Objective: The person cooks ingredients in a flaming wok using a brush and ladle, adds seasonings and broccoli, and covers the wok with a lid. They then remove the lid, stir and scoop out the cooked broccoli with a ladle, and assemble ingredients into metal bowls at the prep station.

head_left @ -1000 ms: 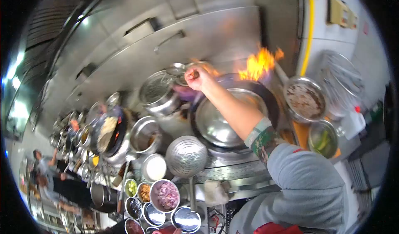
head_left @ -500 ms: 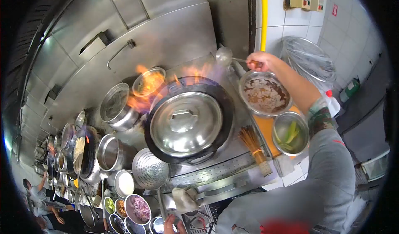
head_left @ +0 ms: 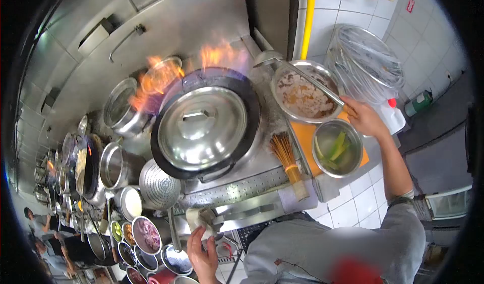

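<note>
My right hand [head_left: 362,116] is closed around the handle of a ladle [head_left: 312,80]. The ladle reaches across a metal bowl of brown liquid with pale foam [head_left: 307,95], its head beyond the bowl's far-left rim. My left hand [head_left: 203,256] has its fingers stretched upward, at the lower edge of a folded white cloth [head_left: 198,218]; whether it grips the cloth is unclear. A big black wok [head_left: 254,125] sits on the stove under a domed steel lid [head_left: 201,145], with flames rising behind it. Near my right hand stands a bowl with green pieces in liquid [head_left: 339,153].
A bamboo brush [head_left: 288,163] lies right of the wok. A perforated skimmer [head_left: 160,184], a steel pot [head_left: 118,165] and several ingredient bowls, one with chopped purple onion [head_left: 147,234], are at left. Flames lick another pot [head_left: 121,107]. Co-workers [head_left: 43,228] stand far left.
My right hand has moved down and right with the ladle, which now crosses over the foamy bowl. My left hand has come up to the white cloth. The view has shifted slightly.
</note>
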`<state>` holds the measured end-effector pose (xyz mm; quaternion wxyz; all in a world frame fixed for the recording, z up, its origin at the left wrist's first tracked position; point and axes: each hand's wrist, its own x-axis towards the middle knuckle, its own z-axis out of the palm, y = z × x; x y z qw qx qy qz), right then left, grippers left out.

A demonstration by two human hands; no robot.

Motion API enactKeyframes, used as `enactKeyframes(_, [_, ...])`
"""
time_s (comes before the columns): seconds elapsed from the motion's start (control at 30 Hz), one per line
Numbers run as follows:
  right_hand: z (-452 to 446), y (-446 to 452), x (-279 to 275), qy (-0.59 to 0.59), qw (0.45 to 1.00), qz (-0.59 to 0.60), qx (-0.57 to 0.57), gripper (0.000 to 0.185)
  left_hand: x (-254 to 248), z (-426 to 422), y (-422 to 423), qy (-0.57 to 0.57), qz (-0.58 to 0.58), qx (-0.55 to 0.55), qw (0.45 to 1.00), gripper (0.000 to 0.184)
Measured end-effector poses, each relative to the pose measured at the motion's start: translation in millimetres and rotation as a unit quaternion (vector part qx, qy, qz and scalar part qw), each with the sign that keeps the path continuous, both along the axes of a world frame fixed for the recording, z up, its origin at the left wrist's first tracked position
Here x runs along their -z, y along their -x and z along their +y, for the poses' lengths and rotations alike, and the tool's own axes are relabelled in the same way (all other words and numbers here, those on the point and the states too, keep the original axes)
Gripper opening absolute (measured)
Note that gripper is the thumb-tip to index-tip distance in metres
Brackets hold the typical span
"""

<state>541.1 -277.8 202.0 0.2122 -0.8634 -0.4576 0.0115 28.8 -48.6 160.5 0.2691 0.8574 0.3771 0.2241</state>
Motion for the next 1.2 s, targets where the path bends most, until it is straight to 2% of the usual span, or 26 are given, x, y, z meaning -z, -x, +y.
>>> enactKeyframes(0.03, [-1.8,4.1,6.7,0.022,1.000,-0.013,0.017,0.062,1.4,-0.7,1.4,0.003,-0.004,0.009,1.000,0.039])
enactKeyframes(0.07, [-3.5,8.3,17.2,0.043,0.998,-0.026,0.034,0.062,-0.5,-3.6,-1.3,-0.024,-0.008,0.010,1.000,0.033])
enactKeyframes(0.2, [0.3,36.9,34.1,0.071,0.993,-0.042,0.084,0.057,2.0,-14.4,18.9,0.023,-0.010,0.006,1.000,0.032])
enactKeyframes(0.3, [11.2,85.7,26.8,-0.009,0.993,-0.117,0.007,0.053,13.0,-30.1,49.2,0.030,-0.011,-0.019,0.999,0.031])
enactKeyframes(0.33, [15.2,111.8,34.3,0.018,0.998,-0.063,0.008,0.054,20.4,-39.0,60.7,0.046,-0.015,-0.042,0.998,0.031])
enactKeyframes(0.37, [27.8,143.1,40.6,0.077,0.992,0.090,0.053,0.058,27.3,-45.4,70.6,0.067,-0.025,-0.053,0.996,0.030])
enactKeyframes(0.4, [37.7,171.6,50.5,0.136,0.957,0.237,0.096,0.062,32.7,-54.7,78.7,0.079,-0.027,-0.069,0.994,0.030])
enactKeyframes(0.47, [39.1,208.0,113.2,0.187,0.980,-0.004,0.060,0.067,48.2,-71.9,95.5,0.075,-0.029,-0.080,0.994,0.028])
enactKeyframes(0.53, [44.8,203.7,166.2,0.222,0.968,0.079,0.090,0.065,69.2,-91.8,114.4,0.109,-0.049,-0.104,0.987,0.027])
enactKeyframes(0.6, [45.0,195.5,160.9,0.256,0.956,0.113,0.090,0.063,78.5,-110.2,132.8,0.130,-0.056,-0.116,0.983,0.027])
enactKeyframes(0.67, [51.4,195.4,112.2,0.284,0.951,0.105,0.056,0.061,86.9,-122.0,152.0,0.129,-0.068,-0.133,0.980,0.026])
enactKeyframes(0.77, [58.8,211.2,46.0,0.237,0.963,0.073,-0.106,0.060,112.4,-113.9,166.5,0.167,-0.092,-0.157,0.969,0.027])
enactKeyframes(0.83, [89.0,238.0,31.6,0.182,0.958,0.017,-0.222,0.058,128.2,-78.6,150.9,0.187,-0.114,-0.169,0.961,0.031])
enactKeyframes(0.9, [137.7,261.7,52.5,0.106,0.944,-0.014,-0.312,0.054,132.0,-29.6,116.4,0.132,-0.101,-0.165,0.972,0.039])
enactKeyframes(0.93, [168.3,277.7,60.1,0.114,0.929,-0.005,-0.352,0.048,137.0,-8.9,99.7,0.083,-0.090,-0.155,0.980,0.044])
enactKeyframes(1.0, [210.9,307.7,82.2,0.121,0.918,-0.007,-0.378,0.040,152.8,23.6,70.3,0.085,-0.116,-0.161,0.976,0.056])
enactKeyframes(1.1, [218.4,309.5,83.4,0.278,0.881,-0.064,-0.378,0.033,174.1,45.5,53.6,0.093,-0.092,-0.192,0.973,0.069])
enactKeyframes(1.13, [194.3,303.2,61.1,0.305,0.882,-0.077,-0.351,0.028,184.6,49.6,55.1,0.108,-0.100,-0.182,0.972,0.079])
enactKeyframes(1.2, [149.1,262.9,43.2,0.411,0.861,-0.075,-0.289,0.027,198.3,50.8,55.4,0.159,-0.119,-0.162,0.967,0.083])
